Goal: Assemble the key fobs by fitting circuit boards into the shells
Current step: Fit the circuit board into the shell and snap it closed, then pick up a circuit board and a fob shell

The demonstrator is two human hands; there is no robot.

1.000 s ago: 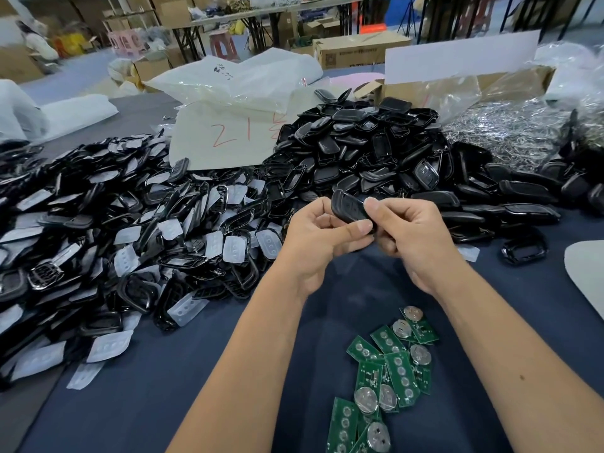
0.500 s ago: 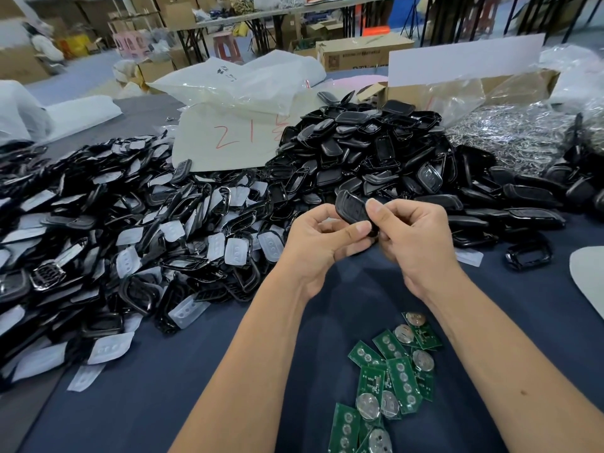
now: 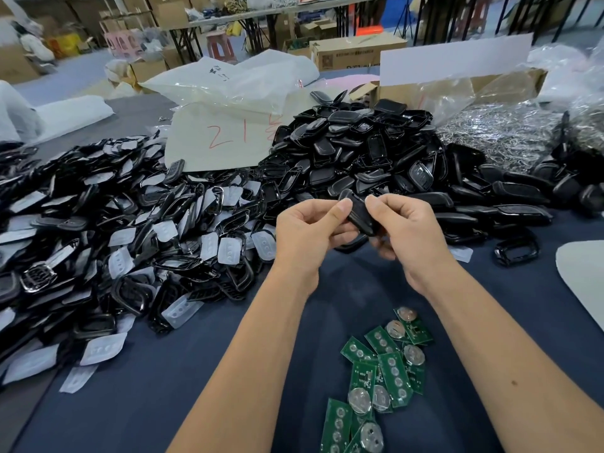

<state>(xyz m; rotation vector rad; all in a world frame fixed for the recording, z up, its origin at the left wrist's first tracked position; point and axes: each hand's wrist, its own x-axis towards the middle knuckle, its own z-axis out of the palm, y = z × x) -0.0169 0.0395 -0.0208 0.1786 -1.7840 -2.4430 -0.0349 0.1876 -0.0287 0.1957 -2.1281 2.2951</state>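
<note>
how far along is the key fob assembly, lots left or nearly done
Lots left. In hand: the left hand and right hand both grip one black fob shell above the blue cloth. Whether its board is seated cannot be seen. Left: a cluster of green circuit boards lies loose near the person, and big heaps of black shell parts remain. No clearly finished pile shows.

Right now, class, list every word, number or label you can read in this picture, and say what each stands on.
"21", in red marker, followed by a further red mark cut off by the shells: on the pale bag.
Dark handwriting on the clear plastic bag: too blurred to read.
Print and a square code on the cardboard box: too small to read.
Nothing readable on the green circuit boards.
</note>
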